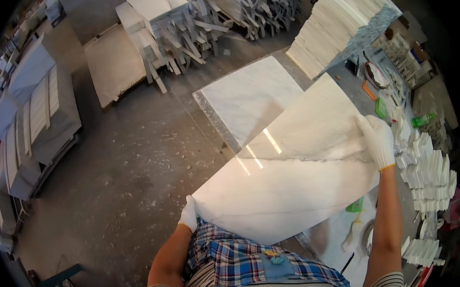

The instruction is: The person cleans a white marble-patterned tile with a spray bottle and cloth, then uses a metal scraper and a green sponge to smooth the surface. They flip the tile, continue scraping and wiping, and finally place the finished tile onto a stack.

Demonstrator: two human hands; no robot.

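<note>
A polished white marble slab [294, 165] with grey veins is held tilted in front of my body, with bright light streaks reflected on it. My left hand [188, 214], in a white glove, grips its left corner close to my waist. At the opposite edge, my right hand [376, 140], gloved in white with a yellow cuff, is closed on the slab, and its fingertips show on the upper face. Behind it, another white marble slab [250, 94] lies flat on a grey-edged work table [213, 117], partly covered by the held one.
A row of upright slabs [340, 20] stands at the far right. Past my right arm are stacked white stone pieces [424, 173], a green bottle [424, 120] and an orange tool [368, 91]. Stone stacks [51, 120] line the left; chips litter the floor [118, 200].
</note>
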